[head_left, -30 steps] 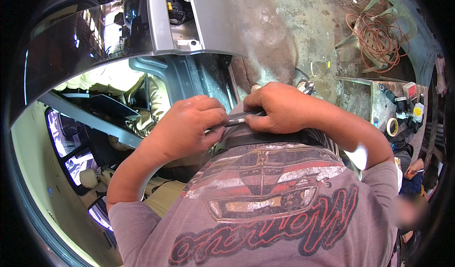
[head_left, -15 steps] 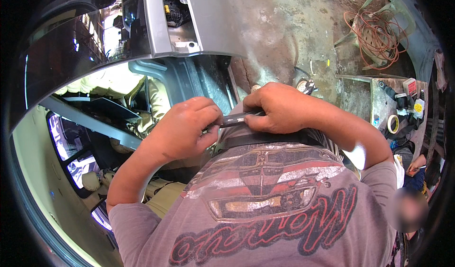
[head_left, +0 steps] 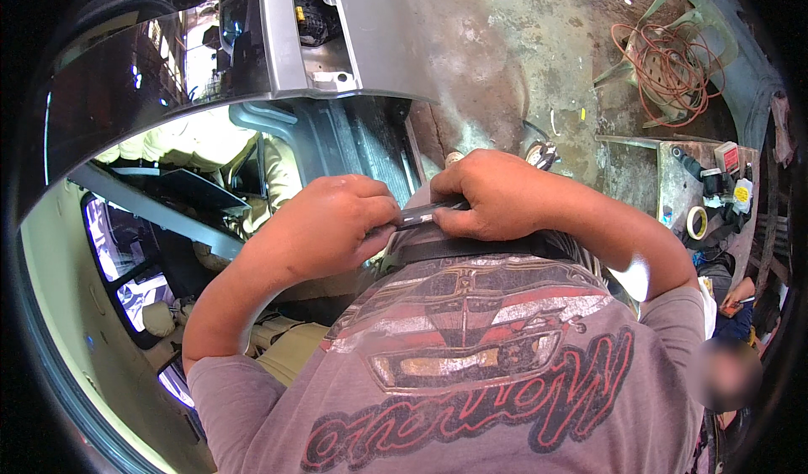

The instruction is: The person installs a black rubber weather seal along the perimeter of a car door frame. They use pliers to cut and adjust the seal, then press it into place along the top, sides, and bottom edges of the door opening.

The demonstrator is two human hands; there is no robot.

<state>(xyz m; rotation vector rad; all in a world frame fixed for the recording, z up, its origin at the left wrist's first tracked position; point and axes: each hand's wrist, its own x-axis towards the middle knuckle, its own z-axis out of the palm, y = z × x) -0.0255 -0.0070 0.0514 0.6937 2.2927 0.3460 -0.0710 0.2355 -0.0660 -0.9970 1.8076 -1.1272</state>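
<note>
Both hands are in front of my waist, holding a slim dark strip-shaped piece (head_left: 417,216) with a pale mark on its surface; I cannot make out its exact kind. My left hand (head_left: 330,221) has its fingers curled and thumb pressed in at the piece's left end. At the other end, my right hand (head_left: 498,194) pinches it between thumb and bent fingers. Parts of the piece are hidden behind the fingers. Just beneath it is a dark belt (head_left: 471,247) at my waist.
A raised grey vehicle panel (head_left: 387,40) with a slot-shaped opening hangs ahead, over the cargo floor (head_left: 358,137). Beige seats (head_left: 295,348) are at left. On the right, an orange hose (head_left: 673,74) lies coiled on a chair, and a cluttered bench holds a tape roll (head_left: 697,221). Another person's hand (head_left: 741,293) shows at far right.
My left hand has shifted slightly right and turned, its thumb now closer along the strip. The strip tilts a little more. My right hand has barely moved.
</note>
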